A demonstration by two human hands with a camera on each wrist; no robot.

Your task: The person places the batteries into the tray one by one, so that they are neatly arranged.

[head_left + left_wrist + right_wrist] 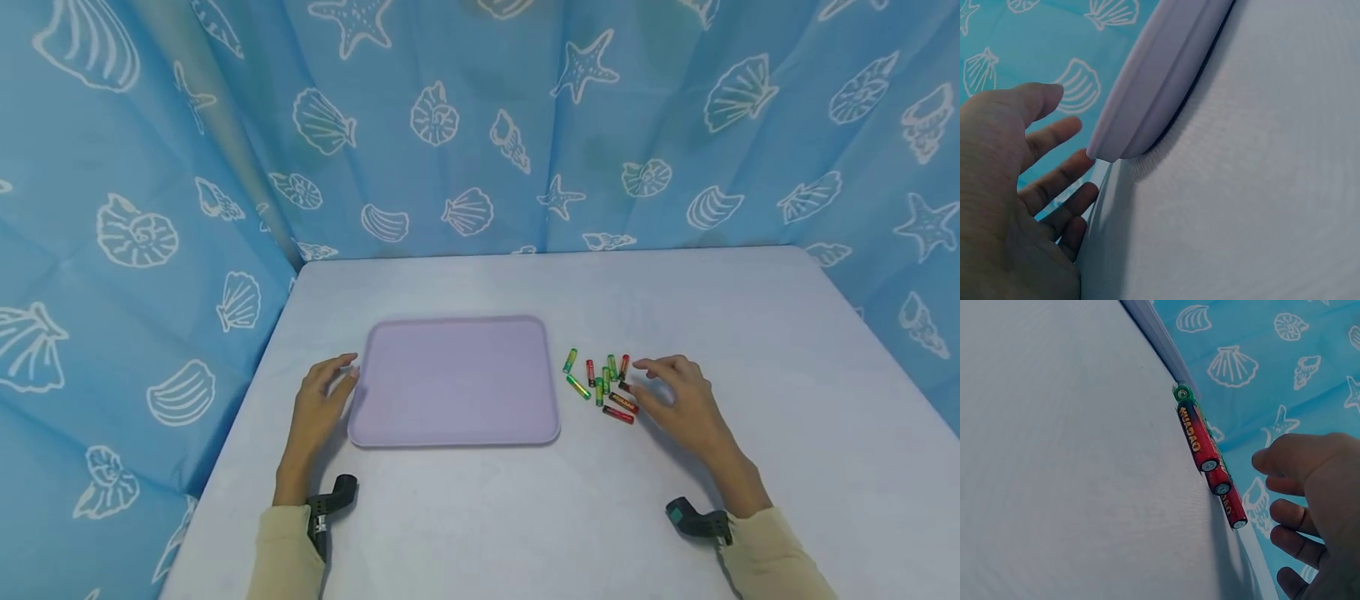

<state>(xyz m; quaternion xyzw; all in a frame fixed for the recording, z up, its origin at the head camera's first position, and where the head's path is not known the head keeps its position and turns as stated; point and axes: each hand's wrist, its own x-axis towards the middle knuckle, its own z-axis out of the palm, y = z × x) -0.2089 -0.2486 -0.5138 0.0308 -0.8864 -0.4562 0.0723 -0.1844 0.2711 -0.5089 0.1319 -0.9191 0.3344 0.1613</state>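
A shallow lilac tray [457, 443] lies flat on the white table. My left hand [320, 408] is at its left edge, fingers loosely bent and holding nothing; whether a fingertip touches the rim I cannot tell. To the right of the tray lie several small batteries, some green like this battery [577, 387], some red and black like this battery [618, 414]. Beside their right side hovers my right hand [686, 408], thumb and fingers apart with nothing between them. In the right wrist view, the red battery [1194, 437] stands out in front, left of the fingers.
The white tabletop [480, 525] extends around the tray and batteries. Behind it and along the left and right hangs a blue curtain [450, 167] with white shell and starfish prints. A black wrist camera [333, 496] sits at the left cuff, another wrist camera [697, 521] at the right.
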